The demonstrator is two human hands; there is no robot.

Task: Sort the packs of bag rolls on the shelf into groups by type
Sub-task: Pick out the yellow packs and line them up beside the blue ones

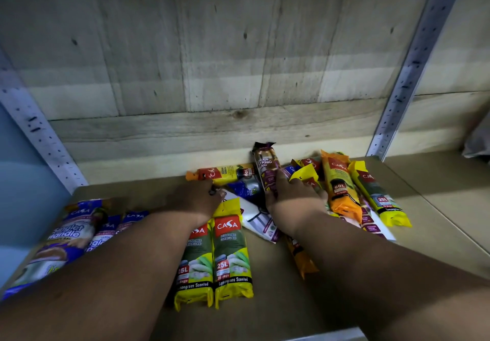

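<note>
My right hand [294,197] grips a purple draw string bag pack [266,167] and holds it upright above the pile at the back of the shelf [278,309]. My left hand [197,199] rests on the pile beside a blue pack [245,188] and below an orange 60L pack [225,173]; its fingers are hidden. Two yellow 25L lemongrass packs [230,256] lie side by side in the middle. Blue singlet handle packs [69,234] lie grouped at the left. More orange [340,184] and yellow packs [379,195] are mixed at the right.
A wooden plank wall [225,62] closes the back of the shelf. Perforated metal uprights stand at the left [37,128] and right [408,75]. A white pack [254,218] lies between my wrists. A second shelf bay continues to the right.
</note>
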